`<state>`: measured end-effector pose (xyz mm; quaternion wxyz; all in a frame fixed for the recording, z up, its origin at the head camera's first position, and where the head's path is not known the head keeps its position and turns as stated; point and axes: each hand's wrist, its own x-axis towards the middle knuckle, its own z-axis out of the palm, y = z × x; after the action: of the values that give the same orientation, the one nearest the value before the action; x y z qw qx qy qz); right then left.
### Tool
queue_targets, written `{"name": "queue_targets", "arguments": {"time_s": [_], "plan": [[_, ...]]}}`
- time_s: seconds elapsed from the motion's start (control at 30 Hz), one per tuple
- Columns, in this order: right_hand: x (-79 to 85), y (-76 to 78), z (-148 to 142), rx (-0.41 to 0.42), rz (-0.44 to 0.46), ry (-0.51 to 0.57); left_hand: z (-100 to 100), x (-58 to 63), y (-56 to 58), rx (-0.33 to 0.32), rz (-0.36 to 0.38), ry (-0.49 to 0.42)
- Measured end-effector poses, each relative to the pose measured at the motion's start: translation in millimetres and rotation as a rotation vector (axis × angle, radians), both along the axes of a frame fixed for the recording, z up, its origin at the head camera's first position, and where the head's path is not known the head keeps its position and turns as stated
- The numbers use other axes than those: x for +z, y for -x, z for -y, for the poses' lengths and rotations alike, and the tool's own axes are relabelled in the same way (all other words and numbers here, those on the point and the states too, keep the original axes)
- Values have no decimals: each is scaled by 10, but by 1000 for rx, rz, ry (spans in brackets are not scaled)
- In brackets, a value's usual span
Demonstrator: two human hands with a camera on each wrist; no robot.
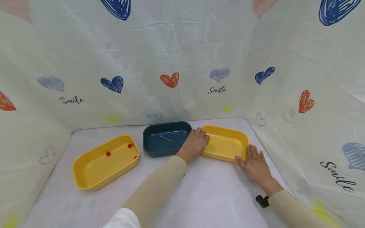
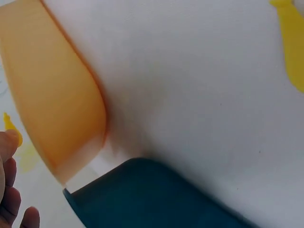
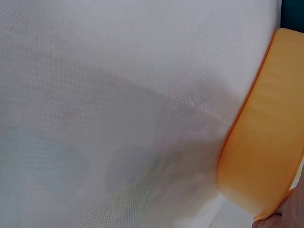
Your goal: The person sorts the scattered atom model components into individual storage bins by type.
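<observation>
My left hand (image 1: pixel 194 144) reaches over the left end of the right-hand yellow tray (image 1: pixel 228 158). In the left wrist view its thumb and finger pinch a small yellow pear-shaped piece (image 2: pixel 13 130) with a narrow neck. A similar yellow piece (image 2: pixel 293 47) lies on the white cloth, mostly hidden by my sleeve in the head view. My right hand (image 1: pixel 255 164) rests against the tray's right end, fingers straight, thumb at its front corner. Its fingertips (image 3: pixel 278 221) show at the rim in the right wrist view.
Left of that tray stands a dark blue tray (image 1: pixel 163 154) with several thin blue and pale pieces. Farther left, another yellow tray (image 1: pixel 94 171) holds small red balls (image 1: pixel 108 154). A heart-patterned cloth (image 1: pixel 182 47) walls the table's back and sides.
</observation>
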<state>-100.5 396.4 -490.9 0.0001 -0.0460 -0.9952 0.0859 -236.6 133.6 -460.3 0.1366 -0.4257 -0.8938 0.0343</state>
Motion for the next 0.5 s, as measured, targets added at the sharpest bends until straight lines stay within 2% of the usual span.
{"name": "queue_targets", "arguments": {"time_s": [0.17,0.37,0.5], "plan": [[-1,14,28,7,-2,-2,-22,-80,15,10,2,32],[9,12,24,3,-2,-13,-37,-169,34,1,-31,32],[8,14,15,2,-5,-13,-54,-200,42,3,-23,35]]}}
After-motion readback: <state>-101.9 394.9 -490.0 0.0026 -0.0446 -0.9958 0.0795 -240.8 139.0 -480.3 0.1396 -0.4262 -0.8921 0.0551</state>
